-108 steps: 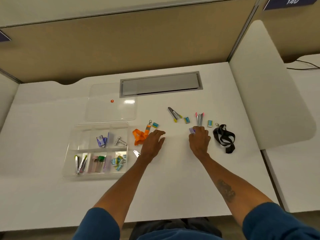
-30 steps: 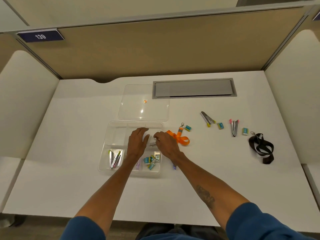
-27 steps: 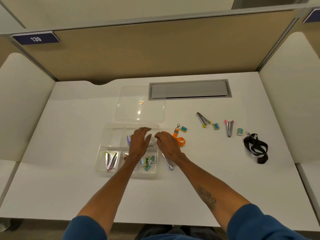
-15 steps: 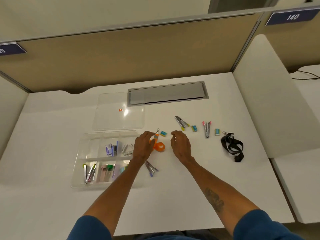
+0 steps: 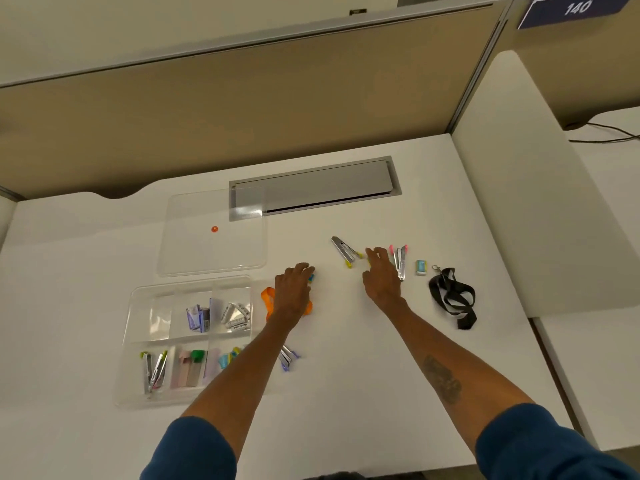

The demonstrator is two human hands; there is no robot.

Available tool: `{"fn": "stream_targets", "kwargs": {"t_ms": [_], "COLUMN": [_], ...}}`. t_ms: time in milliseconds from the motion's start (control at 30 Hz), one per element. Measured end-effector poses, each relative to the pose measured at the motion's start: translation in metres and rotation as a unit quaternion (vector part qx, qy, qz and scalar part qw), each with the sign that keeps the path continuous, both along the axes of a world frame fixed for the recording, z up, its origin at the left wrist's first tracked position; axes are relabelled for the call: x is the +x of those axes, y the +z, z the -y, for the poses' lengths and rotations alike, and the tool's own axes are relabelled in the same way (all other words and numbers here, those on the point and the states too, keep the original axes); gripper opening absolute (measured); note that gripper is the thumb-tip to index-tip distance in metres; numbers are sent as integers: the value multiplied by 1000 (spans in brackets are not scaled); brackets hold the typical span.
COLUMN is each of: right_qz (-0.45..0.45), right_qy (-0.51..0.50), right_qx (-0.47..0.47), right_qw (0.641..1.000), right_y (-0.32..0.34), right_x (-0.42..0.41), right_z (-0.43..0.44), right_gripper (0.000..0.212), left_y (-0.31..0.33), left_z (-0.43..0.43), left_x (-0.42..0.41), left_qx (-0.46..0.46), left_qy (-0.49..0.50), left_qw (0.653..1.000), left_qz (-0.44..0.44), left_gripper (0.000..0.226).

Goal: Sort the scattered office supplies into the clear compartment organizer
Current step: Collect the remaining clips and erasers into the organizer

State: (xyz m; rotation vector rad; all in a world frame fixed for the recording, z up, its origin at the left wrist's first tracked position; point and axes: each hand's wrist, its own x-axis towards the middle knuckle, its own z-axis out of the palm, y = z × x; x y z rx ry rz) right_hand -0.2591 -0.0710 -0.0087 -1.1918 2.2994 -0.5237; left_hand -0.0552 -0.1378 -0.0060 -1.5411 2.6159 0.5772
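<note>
The clear compartment organizer (image 5: pixel 129 344) lies at the left and holds staple boxes, staple removers, sticky tabs and small erasers. My left hand (image 5: pixel 293 289) lies over the orange lanyard (image 5: pixel 267 299), fingers stretched to a small blue eraser (image 5: pixel 311 278). My right hand (image 5: pixel 381 277) reaches forward, its fingertips over a small item that they hide. It is between the yellow-tipped staple remover (image 5: pixel 343 251) and the pink-tipped staple remover (image 5: pixel 400 260). Another blue eraser (image 5: pixel 420 267) and a black lanyard (image 5: pixel 452 296) lie further right. A purple-tipped staple remover (image 5: pixel 287 358) sits beside my left forearm.
The organizer's clear lid (image 5: pixel 214 233), with an orange dot on it, lies flat behind the organizer. A grey cable hatch (image 5: pixel 322 185) is set into the desk at the back. Partition walls close the desk at the back and right.
Both hands have left the organizer and moved right and forward. The left now reaches the blue eraser past the orange lanyard, the right reaches between the two staple removers.
</note>
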Motion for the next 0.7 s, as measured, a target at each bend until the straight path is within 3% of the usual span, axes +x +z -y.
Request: {"fn": "stream_targets", "kwargs": {"t_ms": [467,700], "right_qz": [-50,6], "right_qy": [25,-44], "right_qx": [51,8], "right_qw": [997,999], "right_y": [-6,10], "right_x": [14,45], "right_z": [-17,-36], "right_gripper": [34,34], "left_y": [-3,10], "left_z": [-7,-26], "left_x": [5,22], "left_qx": [11,27], "left_qy": [-8,57], "left_qw": [1000,988], "left_qz": [-25,-142], "left_gripper": [52,30]}}
